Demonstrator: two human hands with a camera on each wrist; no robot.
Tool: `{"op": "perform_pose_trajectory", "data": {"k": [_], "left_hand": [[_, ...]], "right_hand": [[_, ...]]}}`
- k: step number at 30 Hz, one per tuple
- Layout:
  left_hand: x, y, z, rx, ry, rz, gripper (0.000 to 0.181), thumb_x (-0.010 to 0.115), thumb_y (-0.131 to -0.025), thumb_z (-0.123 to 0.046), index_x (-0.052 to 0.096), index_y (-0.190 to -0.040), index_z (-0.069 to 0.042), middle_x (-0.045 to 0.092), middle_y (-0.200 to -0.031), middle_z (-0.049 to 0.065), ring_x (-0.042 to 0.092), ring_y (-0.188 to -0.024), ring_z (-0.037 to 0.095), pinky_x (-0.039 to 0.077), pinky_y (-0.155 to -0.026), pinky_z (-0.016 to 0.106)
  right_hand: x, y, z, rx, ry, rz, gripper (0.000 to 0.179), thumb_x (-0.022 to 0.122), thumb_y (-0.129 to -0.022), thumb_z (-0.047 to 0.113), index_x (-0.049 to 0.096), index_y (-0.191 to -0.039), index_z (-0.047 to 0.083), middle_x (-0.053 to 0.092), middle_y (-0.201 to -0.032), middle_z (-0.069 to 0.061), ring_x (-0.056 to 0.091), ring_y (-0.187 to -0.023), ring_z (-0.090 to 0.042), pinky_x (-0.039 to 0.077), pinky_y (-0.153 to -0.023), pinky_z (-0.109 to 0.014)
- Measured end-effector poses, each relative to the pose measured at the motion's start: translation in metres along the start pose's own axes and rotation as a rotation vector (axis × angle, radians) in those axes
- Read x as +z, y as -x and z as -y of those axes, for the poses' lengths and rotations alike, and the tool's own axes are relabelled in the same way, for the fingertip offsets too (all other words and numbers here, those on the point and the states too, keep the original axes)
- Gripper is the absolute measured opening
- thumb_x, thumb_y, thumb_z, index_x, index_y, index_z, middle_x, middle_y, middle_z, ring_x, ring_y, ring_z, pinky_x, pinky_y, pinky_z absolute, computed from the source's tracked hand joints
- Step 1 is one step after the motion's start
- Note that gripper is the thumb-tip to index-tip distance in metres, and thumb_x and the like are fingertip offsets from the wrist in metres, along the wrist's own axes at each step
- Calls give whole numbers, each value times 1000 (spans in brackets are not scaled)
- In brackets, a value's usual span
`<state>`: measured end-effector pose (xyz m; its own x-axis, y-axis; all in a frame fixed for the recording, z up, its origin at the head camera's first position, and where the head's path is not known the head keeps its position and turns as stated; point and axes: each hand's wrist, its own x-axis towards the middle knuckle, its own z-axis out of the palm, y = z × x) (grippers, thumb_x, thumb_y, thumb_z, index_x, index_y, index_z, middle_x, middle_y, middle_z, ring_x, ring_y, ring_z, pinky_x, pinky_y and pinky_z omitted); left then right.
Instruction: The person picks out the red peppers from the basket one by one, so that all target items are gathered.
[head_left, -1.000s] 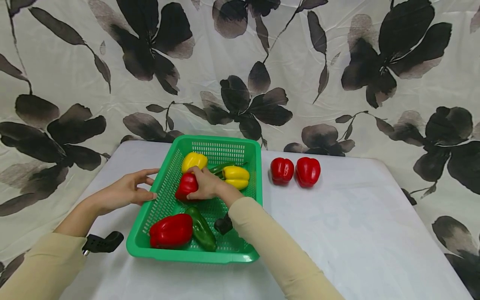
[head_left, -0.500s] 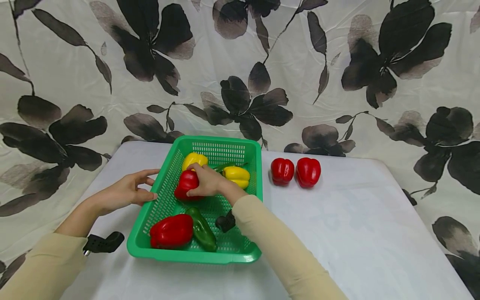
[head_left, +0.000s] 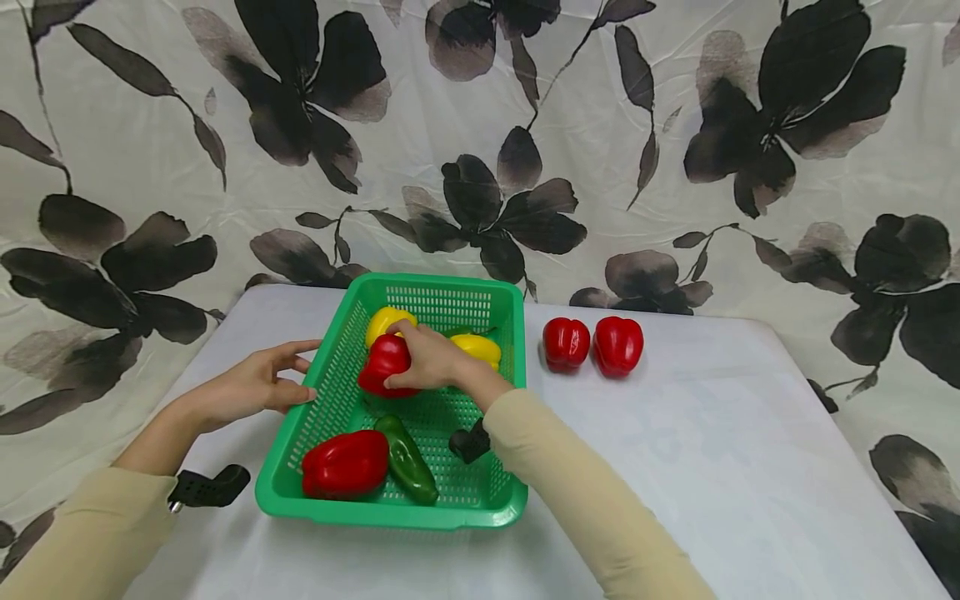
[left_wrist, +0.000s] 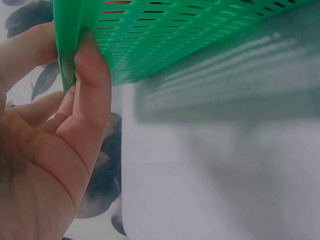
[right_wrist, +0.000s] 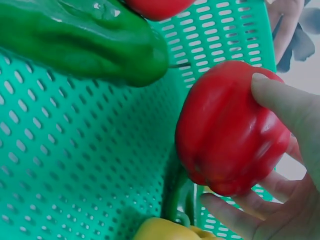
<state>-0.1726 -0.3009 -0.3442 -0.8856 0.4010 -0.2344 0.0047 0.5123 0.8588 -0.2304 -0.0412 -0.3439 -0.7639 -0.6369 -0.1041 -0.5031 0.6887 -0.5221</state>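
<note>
My left hand (head_left: 258, 379) pinches the left rim of a green plastic basket (head_left: 393, 517); in the left wrist view, the rim passes between thumb and fingers. My right hand (head_left: 435, 358) reaches inside and grips a red bell pepper (right_wrist: 225, 130) from its right side, thumb on one face and fingers round the other. Behind that pepper lies a yellow bell pepper (head_left: 385, 321). Another yellow one (head_left: 482, 350) and a thin green pepper (head_left: 467, 332) are partly covered by the right hand. Nearer the front, a large red bell pepper (head_left: 345, 465) touches a long green pepper (head_left: 408, 462).
Two red bell peppers, one (head_left: 566, 344) left of the other (head_left: 618, 347), stand on the white-covered table (head_left: 675, 450) to the right of the basket. A floral cloth (head_left: 480, 108) hangs behind the table.
My right hand has shifted slightly up and to the right with the red bell pepper, covering more of the right yellow one. The left hand stays on the rim.
</note>
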Motion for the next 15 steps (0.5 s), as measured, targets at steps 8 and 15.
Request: {"op": "perform_pose_trajectory", "data": {"k": [8,15], "left_hand": [[0,0,0,2,2,1,79,63,-87,-18,13,-146,-3,45,-121,26,64,-87,25,55,-73,38],[1,1,-2,2,4,3,79,63,-87,-17,13,-146,-2,44,-120,26,64,-86,24,55,-72,38]], "right_hand": [[-9,9,4,-31,-4,-43,66,69,-80,32,35,-133,12,51,-120,-8,52,-104,-19,49,-82,-24],[-17,15,7,-51,6,-74,66,69,-80,34,36,-133,12,54,-120,-6,53,-104,-18,50,-80,-23]]}}
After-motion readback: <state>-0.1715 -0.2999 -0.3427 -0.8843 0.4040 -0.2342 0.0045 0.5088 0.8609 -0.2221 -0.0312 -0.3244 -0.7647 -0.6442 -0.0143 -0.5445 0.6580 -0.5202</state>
